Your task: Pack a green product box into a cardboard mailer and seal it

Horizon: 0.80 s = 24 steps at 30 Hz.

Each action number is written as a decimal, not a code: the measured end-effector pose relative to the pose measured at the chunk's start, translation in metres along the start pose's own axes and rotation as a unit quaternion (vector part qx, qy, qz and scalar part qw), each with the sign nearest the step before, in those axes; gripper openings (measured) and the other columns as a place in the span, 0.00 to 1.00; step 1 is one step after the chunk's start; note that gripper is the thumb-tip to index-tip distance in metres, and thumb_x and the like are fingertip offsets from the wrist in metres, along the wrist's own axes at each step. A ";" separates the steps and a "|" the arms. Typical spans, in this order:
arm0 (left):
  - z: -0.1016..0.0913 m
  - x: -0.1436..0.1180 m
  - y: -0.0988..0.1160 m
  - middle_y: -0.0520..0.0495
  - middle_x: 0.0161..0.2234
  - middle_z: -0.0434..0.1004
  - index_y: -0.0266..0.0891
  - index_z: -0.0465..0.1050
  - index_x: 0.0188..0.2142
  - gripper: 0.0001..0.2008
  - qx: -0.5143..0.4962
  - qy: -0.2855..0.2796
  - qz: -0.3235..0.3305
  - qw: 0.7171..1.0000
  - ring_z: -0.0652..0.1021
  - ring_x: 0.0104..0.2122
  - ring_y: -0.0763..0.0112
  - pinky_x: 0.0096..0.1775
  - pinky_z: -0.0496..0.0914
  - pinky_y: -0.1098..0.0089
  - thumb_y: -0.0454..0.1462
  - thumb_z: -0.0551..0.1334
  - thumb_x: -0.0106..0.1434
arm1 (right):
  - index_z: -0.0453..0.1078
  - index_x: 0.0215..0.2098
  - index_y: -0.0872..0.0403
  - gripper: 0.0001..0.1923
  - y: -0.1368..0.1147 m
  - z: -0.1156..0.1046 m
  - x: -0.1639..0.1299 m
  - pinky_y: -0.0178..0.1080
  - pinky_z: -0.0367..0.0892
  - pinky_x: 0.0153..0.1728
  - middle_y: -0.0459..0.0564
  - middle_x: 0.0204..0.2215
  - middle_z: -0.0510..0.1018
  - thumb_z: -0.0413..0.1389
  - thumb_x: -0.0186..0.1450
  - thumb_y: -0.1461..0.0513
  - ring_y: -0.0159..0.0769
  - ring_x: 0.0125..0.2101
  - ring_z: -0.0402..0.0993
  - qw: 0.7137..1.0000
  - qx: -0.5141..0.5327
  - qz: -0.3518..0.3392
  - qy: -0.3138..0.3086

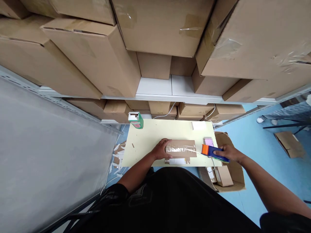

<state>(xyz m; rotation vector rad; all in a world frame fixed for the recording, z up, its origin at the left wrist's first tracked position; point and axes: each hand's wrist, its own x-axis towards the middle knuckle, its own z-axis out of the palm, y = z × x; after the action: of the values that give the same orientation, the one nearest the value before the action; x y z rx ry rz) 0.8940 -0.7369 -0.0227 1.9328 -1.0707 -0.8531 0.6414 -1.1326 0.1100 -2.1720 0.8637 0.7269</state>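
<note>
A flat brown cardboard parcel (182,148) lies on the pale yellow table (150,134), with a shiny strip of clear tape along its top. My left hand (161,149) presses down on the parcel's left end. My right hand (228,152) grips a blue and orange tape dispenser (211,151) just right of the parcel; a thin line of tape stretches from the dispenser to the box. Under the parcel's front edge a white sheet (177,161) shows.
A green and white carton (136,120) stands at the table's back left corner, a white slip (198,125) at the back right. An open cardboard box (227,173) with small packages sits on the blue floor to the right. Stacked cartons fill the shelves behind.
</note>
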 end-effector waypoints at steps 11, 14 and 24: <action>0.000 0.002 0.000 0.39 0.69 0.54 0.46 0.57 0.72 0.58 0.004 -0.011 -0.002 1.000 0.61 0.69 0.45 0.70 0.58 0.49 0.50 0.80 0.46 | 0.81 0.32 0.53 0.29 -0.012 0.002 0.036 0.41 0.65 0.35 0.58 0.33 0.84 0.62 0.60 0.36 0.48 0.35 0.80 0.970 -0.243 -0.011 0.014; 0.001 0.003 -0.001 0.38 0.69 0.54 0.46 0.57 0.73 0.59 0.005 -0.014 -0.007 1.000 0.61 0.70 0.44 0.71 0.57 0.49 0.50 0.80 0.45 | 0.81 0.32 0.54 0.29 -0.034 0.012 0.049 0.42 0.66 0.35 0.61 0.33 0.84 0.65 0.57 0.37 0.51 0.36 0.81 0.974 -0.228 0.000 -0.003; -0.001 0.002 -0.002 0.38 0.70 0.52 0.46 0.55 0.73 0.60 -0.007 -0.025 -0.004 1.000 0.60 0.70 0.44 0.71 0.57 0.49 0.50 0.80 0.46 | 0.77 0.23 0.57 0.30 -0.062 0.017 0.093 0.45 0.71 0.33 0.57 0.24 0.81 0.70 0.50 0.39 0.46 0.26 0.78 0.993 -0.039 0.104 -0.032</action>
<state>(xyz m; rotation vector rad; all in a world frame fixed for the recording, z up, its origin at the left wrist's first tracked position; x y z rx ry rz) 0.8960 -0.7378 -0.0242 1.9149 -1.0839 -0.9165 0.7413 -1.1190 0.0589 -2.1333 1.0555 0.9411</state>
